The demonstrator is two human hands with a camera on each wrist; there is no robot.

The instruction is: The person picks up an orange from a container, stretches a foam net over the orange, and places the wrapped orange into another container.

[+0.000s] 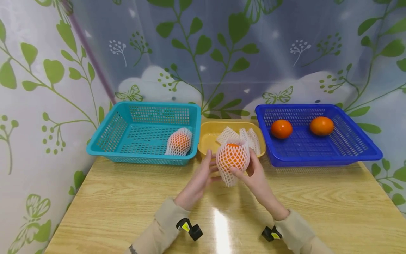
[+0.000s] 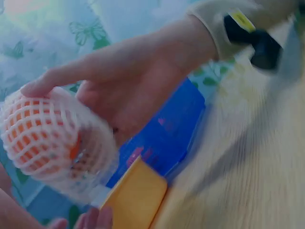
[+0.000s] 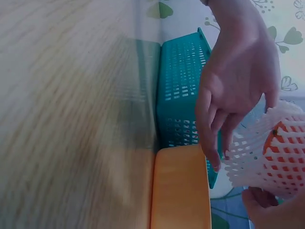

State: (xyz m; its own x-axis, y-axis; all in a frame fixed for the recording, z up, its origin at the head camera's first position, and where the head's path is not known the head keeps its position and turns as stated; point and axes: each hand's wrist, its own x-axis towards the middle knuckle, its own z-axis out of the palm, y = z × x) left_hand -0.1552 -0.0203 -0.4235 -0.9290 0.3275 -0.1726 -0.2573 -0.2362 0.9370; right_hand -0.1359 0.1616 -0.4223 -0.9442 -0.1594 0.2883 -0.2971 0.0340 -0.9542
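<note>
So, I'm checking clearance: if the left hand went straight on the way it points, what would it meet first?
Most likely the netted orange fruit that the right hand holds; the left hand reaches right up beside it, though whether they touch is hard to tell.

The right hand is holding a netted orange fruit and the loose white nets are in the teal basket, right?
Not quite: the loose white nets lie in the yellow tray, not the teal basket, as the head view shows. The right hand does hold a netted orange fruit.
</note>
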